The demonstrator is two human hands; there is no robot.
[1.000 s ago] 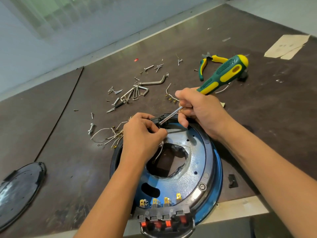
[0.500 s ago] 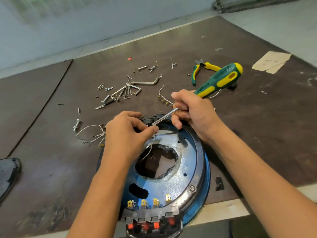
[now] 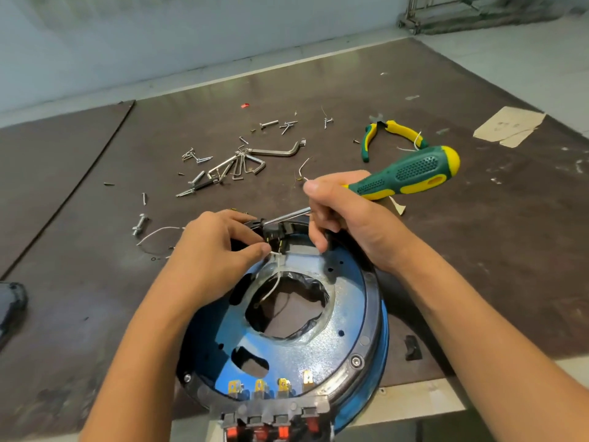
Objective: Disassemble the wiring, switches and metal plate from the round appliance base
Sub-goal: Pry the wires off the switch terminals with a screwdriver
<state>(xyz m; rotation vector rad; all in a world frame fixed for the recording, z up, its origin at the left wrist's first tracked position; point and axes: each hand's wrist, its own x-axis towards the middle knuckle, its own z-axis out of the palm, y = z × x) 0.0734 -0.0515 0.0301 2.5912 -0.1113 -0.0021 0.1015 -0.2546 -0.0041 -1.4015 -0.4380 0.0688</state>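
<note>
The round appliance base [image 3: 371, 317] lies on the table's near edge, its shiny metal plate [image 3: 344, 301] face up with a ragged central hole. A switch block with red buttons [image 3: 274, 419] sits at the near rim. My left hand [image 3: 216, 253] pinches a white wire [image 3: 274, 283] beside a small black part [image 3: 276, 231] at the far rim. My right hand [image 3: 347, 218] grips a green and yellow screwdriver [image 3: 411, 175], its tip on that black part.
Loose screws and hex keys [image 3: 236, 165] and cut wires [image 3: 156, 234] lie beyond the base on the brown table [image 3: 478, 250]. Yellow-green pliers [image 3: 392, 135] rest at the far right, near a cardboard scrap [image 3: 508, 126]. A dark cover [image 3: 11, 301] shows at the left edge.
The view shifted, so the base sits lower left in frame. My left hand's fingers opened off the rim part, which now shows, and pinch the wire. The screwdriver stays at the same spot.
</note>
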